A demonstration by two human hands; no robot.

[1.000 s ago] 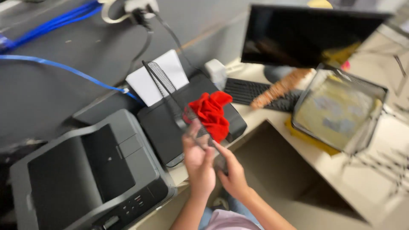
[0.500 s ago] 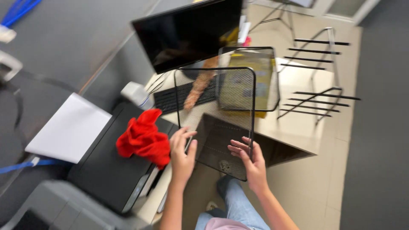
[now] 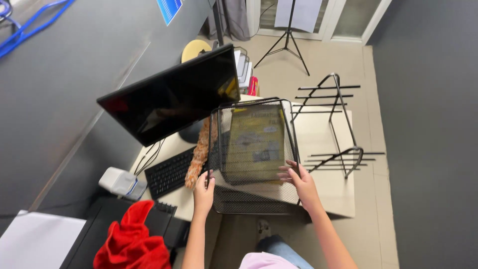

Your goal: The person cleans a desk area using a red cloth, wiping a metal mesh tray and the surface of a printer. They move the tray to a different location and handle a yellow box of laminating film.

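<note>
- Head view: a black wire mesh tray (image 3: 251,154) is held over the pale worktop (image 3: 326,149), with a yellow printed sheet (image 3: 256,137) showing through its mesh
- Left hand (image 3: 203,192) grips the tray's near left rim; right hand (image 3: 301,182) grips its near right rim
- Since half a second ago the tray has tipped flatter, and the red cloth (image 3: 132,241) now lies far down on the left
- A dark monitor (image 3: 172,102) crowds the tray's left edge; a black wire rack (image 3: 333,124) stands to its right
</note>
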